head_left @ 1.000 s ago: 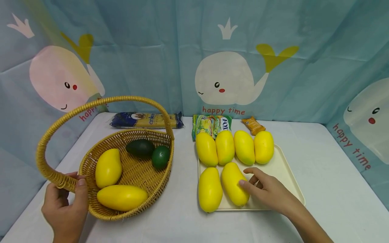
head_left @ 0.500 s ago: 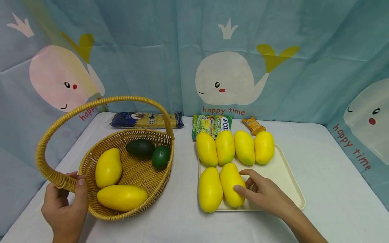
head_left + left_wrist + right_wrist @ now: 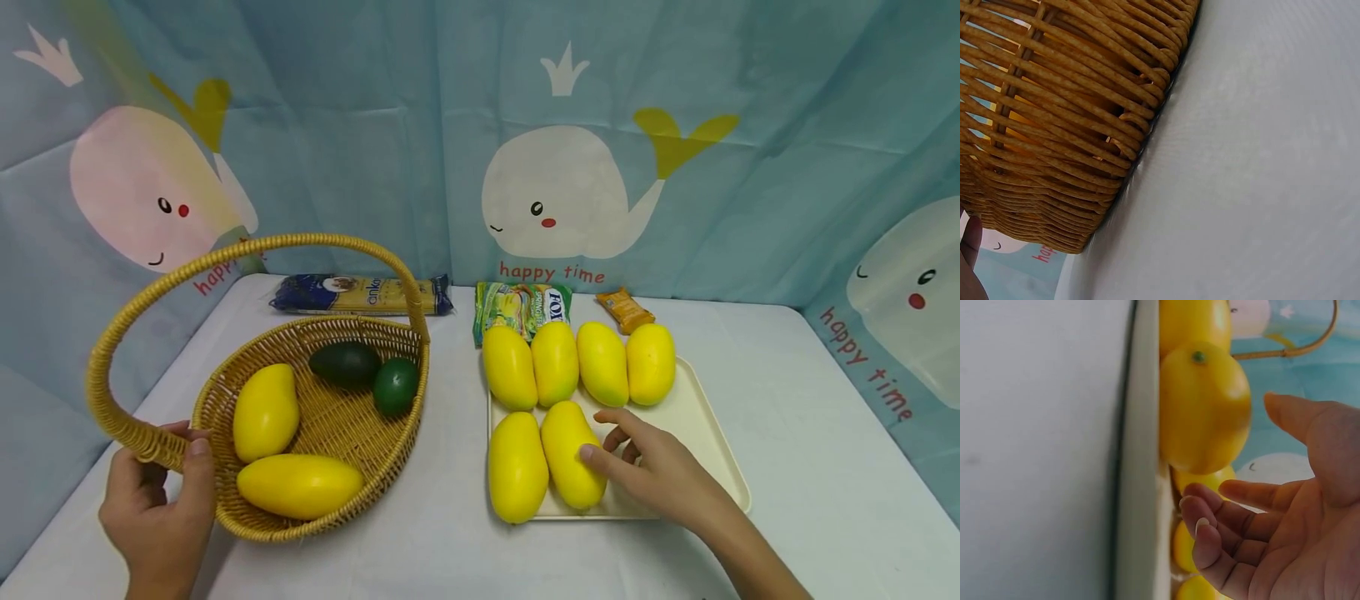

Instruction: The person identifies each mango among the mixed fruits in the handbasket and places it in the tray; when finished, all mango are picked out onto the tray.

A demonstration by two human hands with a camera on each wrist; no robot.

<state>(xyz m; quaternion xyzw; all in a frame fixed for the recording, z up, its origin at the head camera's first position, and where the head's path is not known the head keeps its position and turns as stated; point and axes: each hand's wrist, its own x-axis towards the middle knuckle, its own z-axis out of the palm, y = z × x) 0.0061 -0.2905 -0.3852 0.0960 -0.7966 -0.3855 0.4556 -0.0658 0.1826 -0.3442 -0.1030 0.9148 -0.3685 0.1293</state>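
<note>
My left hand (image 3: 161,508) grips the wicker basket (image 3: 408,446) where its tall handle meets the rim. Inside lie two yellow mangoes, one upright (image 3: 266,412) and one sideways (image 3: 300,486), beside two dark green avocados (image 3: 345,365). On the right, my right hand (image 3: 652,467) hovers with loosely bent fingers at the right side of a mango (image 3: 573,456) in the front row of a cream tray (image 3: 712,417). The right wrist view shows a gap between the thumb and that mango (image 3: 1207,412). Another mango (image 3: 517,468) lies against its left side.
Several mangoes (image 3: 555,365) form the tray's back row. Behind stand a blue-and-yellow pasta packet (image 3: 360,295), a green packet (image 3: 521,307) and a small orange packet (image 3: 626,310). A curtain with whale prints (image 3: 558,192) hangs along the table's back.
The front-row mango has shifted slightly left, up against its neighbour, and my right hand moved left with it. My left hand keeps its grip on the basket.
</note>
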